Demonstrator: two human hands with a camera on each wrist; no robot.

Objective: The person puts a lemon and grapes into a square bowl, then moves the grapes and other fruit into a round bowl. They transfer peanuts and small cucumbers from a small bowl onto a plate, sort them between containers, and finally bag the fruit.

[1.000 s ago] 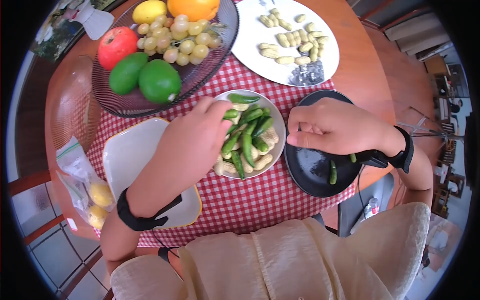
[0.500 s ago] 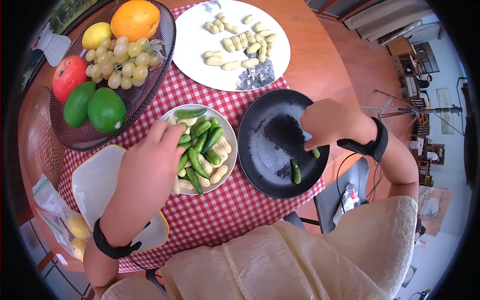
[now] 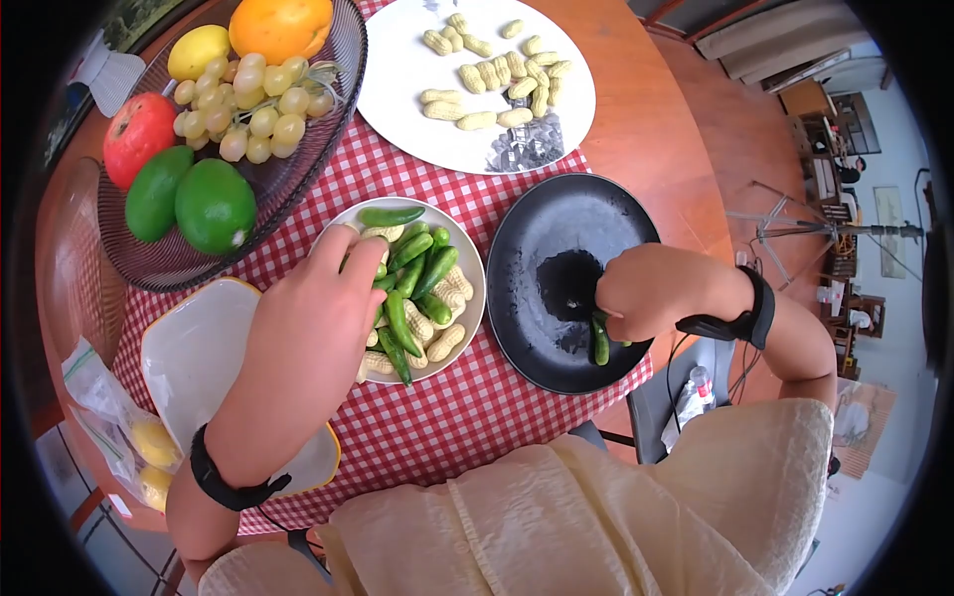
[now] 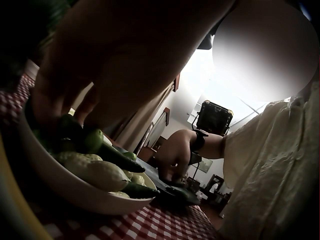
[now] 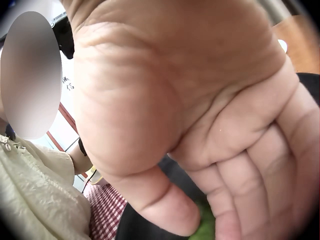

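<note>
My left hand (image 3: 318,308) reaches over the left side of a white bowl (image 3: 479,298) heaped with green chili peppers (image 3: 400,318) and peanuts (image 3: 446,344). In the left wrist view its fingertips dip among the peppers; I cannot tell whether they grip one. My right hand (image 3: 661,293) is low over the right side of a black pan (image 3: 522,228). Between its thumb and index finger it pinches a green chili pepper (image 5: 205,222), whose lower end (image 3: 600,348) sticks out below the hand in the head view. Part of another pepper (image 3: 626,343) shows under the hand.
At the back lies a white plate (image 3: 397,60) of peanuts. A ribbed glass fruit bowl (image 3: 298,214) stands back left. A yellow-rimmed square dish (image 3: 194,343) sits under my left forearm, beside bagged yellow fruit (image 3: 154,447). A checkered cloth (image 3: 437,437) covers the table's middle.
My right hand has moved from the pan's upper left to its right side, then down onto a pepper there. My left hand stays at the bowl. The head view has shifted.
</note>
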